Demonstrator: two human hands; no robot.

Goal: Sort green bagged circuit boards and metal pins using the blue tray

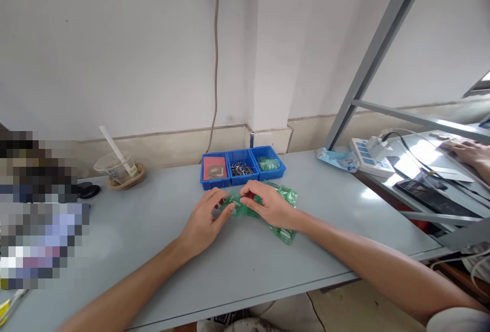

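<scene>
Slippage is the risk judged here: a small green packet (236, 204) is pinched between the fingertips of the left hand (204, 222) and right hand (268, 204), near the counter's (153, 230) far edge, above more loose green packets (285, 232).

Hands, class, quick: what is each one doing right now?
Left hand: fingers pinched on a small green packet on the table.
Right hand: pinching the same packet, resting over more green packets.
</scene>
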